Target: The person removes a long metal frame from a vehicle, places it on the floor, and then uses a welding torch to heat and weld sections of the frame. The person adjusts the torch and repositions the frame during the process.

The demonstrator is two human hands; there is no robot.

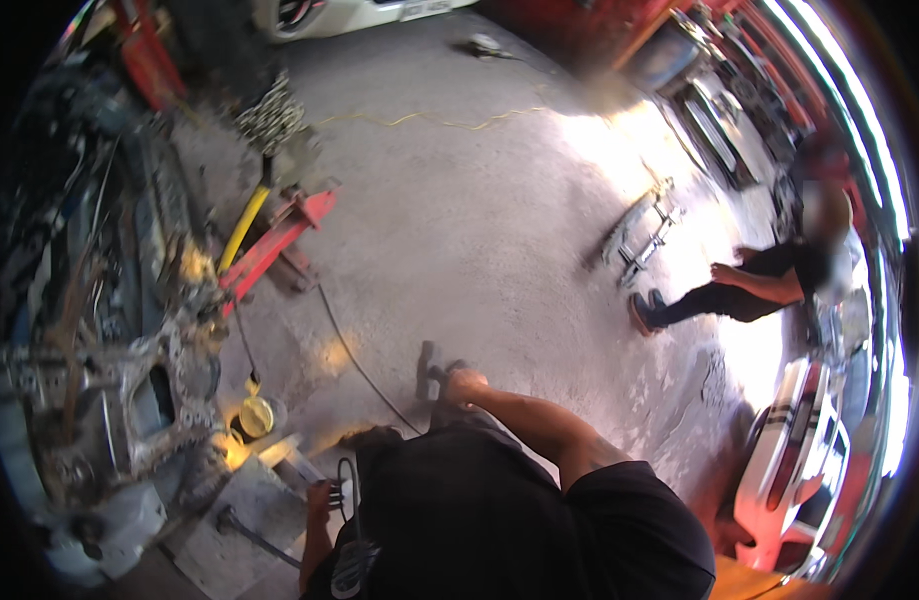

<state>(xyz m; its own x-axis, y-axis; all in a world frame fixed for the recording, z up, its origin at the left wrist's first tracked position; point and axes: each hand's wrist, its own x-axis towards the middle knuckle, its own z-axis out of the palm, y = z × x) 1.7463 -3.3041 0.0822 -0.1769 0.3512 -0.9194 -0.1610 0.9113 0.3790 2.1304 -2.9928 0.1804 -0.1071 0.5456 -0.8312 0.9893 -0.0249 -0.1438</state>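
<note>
My right hand (467,388) is closed round a dark T-shaped tool (430,372), held out in front of my body above the concrete floor. Blur hides the tool's exact kind. Lower left, beside my black shirt, my left hand (322,500) has its fingers curled. A looped black cable (346,482) passes close by it; what the fingers grip cannot be made out. Nearby, a round yellow lamp-like thing (255,416) sits by the stripped metal vehicle frame (130,390).
A red floor jack (275,250) with a yellow-sleeved handle (244,230) stands left. A dark hose (352,350) crosses the floor. Right, a person (770,285) faces a metal part (640,235). White bodywork (780,470) fills the lower right; a chain pile (272,118) lies farther off.
</note>
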